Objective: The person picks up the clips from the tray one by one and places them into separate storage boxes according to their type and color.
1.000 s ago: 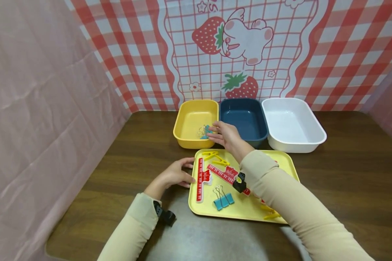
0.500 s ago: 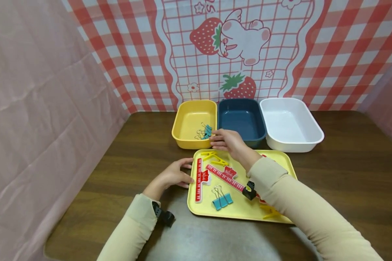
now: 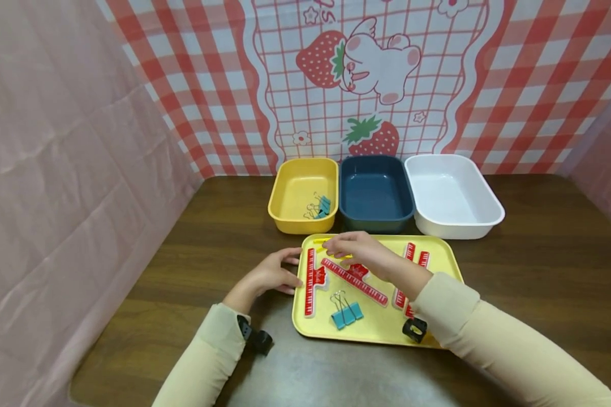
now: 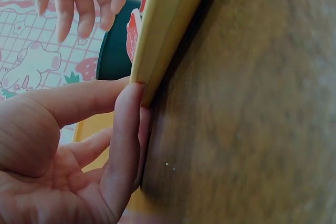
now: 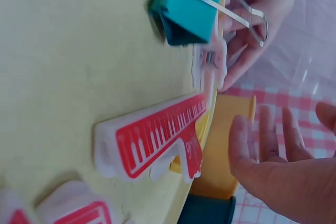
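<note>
My left hand [image 3: 270, 274] holds the left rim of the pale yellow tray [image 3: 377, 333], thumb and fingertips at its edge. My right hand [image 3: 366, 253] hovers over the tray's back part, its fingers spread and nothing in them. Beneath it lie partly hidden yellow clips [image 3: 319, 241]. A red piano-key clip [image 3: 310, 288] lies along the tray's left side. Another red piano-key clip [image 3: 353, 278] is slanted in the middle, with two more at the right. A teal binder clip [image 3: 347, 315] with raised wire handles sits near the front.
Three bins stand side by side behind the tray: a yellow bin [image 3: 280, 192] with teal binder clips [image 3: 322, 208] inside, a dark blue bin [image 3: 377, 192] and a white bin [image 3: 450, 192]. A checked cloth [image 3: 209, 90] hangs behind them.
My right hand has drawn back from the yellow bin's front corner to above the tray, baring red clips at the right. My left hand stays on the tray's rim.
</note>
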A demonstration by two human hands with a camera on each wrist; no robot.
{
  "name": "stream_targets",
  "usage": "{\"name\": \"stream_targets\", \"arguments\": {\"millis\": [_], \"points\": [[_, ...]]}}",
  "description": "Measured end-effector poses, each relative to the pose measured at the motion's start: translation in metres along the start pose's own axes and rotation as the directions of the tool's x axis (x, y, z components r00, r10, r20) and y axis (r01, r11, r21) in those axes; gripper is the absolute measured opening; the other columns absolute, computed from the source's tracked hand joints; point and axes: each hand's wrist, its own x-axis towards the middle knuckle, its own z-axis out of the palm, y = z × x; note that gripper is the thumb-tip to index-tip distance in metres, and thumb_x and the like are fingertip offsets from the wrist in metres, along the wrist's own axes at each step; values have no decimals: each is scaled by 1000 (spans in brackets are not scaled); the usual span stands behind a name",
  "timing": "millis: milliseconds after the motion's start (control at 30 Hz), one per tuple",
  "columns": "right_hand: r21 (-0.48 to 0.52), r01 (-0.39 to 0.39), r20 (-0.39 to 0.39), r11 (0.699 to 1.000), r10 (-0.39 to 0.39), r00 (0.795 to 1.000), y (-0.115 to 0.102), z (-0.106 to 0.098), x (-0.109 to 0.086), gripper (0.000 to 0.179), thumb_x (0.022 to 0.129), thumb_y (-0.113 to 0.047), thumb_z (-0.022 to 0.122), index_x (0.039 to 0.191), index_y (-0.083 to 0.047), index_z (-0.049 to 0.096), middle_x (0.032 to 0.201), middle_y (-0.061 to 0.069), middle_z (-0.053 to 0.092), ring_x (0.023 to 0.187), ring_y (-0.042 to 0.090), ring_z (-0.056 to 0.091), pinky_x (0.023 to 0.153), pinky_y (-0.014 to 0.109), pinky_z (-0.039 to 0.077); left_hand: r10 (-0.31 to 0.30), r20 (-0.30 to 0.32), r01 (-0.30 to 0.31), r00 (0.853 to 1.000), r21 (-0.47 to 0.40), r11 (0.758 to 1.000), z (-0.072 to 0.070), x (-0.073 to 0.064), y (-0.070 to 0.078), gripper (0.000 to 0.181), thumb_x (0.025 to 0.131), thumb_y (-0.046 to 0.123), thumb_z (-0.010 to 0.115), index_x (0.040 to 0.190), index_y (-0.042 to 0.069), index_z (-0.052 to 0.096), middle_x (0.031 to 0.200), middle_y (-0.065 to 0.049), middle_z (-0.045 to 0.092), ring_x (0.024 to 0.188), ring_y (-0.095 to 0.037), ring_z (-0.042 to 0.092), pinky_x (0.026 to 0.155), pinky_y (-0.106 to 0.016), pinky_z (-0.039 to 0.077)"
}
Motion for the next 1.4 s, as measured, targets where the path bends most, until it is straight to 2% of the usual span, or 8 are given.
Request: {"name": "stream_targets", "arguments": {"millis": [167, 333, 467, 567, 767, 900, 1200, 1400], "points": [[-164, -22, 61, 986, 32, 998, 4, 3, -14, 35, 91, -20, 59, 118, 1, 61, 116, 12, 60, 105, 27, 54, 87, 40, 49, 4, -2, -3, 1000, 3, 1000, 1, -2, -1, 78, 74, -12, 70, 141, 10, 38, 124, -17, 46, 76, -22, 63, 63, -36, 57], [-366, -35, 117, 930, 84, 990, 10, 2, -24, 22, 82, -15, 71, 101, -5, 69, 92, 2, 64, 82, 15, 53, 72, 31, 49, 3, -8, -3, 1000, 11, 1000, 1, -1, 0, 78, 75, -12, 70, 142, 11, 38, 125, -17, 45, 76, -22, 63, 62, -35, 57], [-414, 5, 174, 910, 74, 982, 15, 0, -31, 11, 83, -15, 69, 88, -5, 70, 80, 2, 63, 69, 15, 49, 60, 26, 42, -1, -10, 1, 1000, 12, 1000, 1, 0, 1, 77, 75, -12, 70, 142, 12, 38, 125, -17, 45, 76, -22, 63, 62, -35, 57], [-403, 9, 189, 915, 73, 979, 16, -1, -33, 14, 86, -16, 66, 84, -3, 66, 77, 5, 62, 64, 16, 47, 55, 25, 38, -5, -10, 5, 1000, 10, 1000, 1, 0, 1, 77, 75, -12, 69, 142, 12, 38, 125, -17, 44, 76, -22, 62, 62, -35, 57], [-260, -53, 186, 964, 104, 977, 17, -1, -27, 14, 89, -15, 60, 87, -1, 60, 79, 9, 59, 72, 17, 52, 64, 28, 50, -8, -12, 8, 1000, 12, 1000, 0, 1, 0, 76, 75, -12, 69, 141, 11, 39, 125, -17, 45, 76, -22, 61, 62, -35, 57], [-166, -59, 157, 984, 85, 984, 15, -2, -18, 13, 90, -11, 54, 89, 1, 59, 84, 10, 63, 73, 17, 56, 65, 31, 53, -3, -8, 3, 1000, 16, 1000, 0, 1, 0, 77, 75, -12, 69, 141, 11, 39, 124, -17, 45, 76, -22, 62, 62, -35, 57], [-99, -41, 74, 994, 48, 996, -6, -6, -2, 19, 92, -12, 49, 96, 6, 55, 90, 14, 66, 76, 23, 65, 72, 37, 56, 9, -2, -9, 1000, 9, 1000, -1, 2, -1, 76, 76, -12, 68, 142, 11, 38, 124, -17, 45, 77, -22, 62, 62, -35, 57], [13, -51, -57, 999, 52, 997, -17, -10, 13, 24, 95, -17, 49, 101, 5, 55, 94, 17, 65, 73, 20, 66, 79, 41, 54, -3, -12, 3, 1000, 20, 1000, -1, 1, 0, 76, 76, -11, 69, 141, 11, 38, 125, -17, 45, 76, -22, 62, 62, -35, 57]]}}
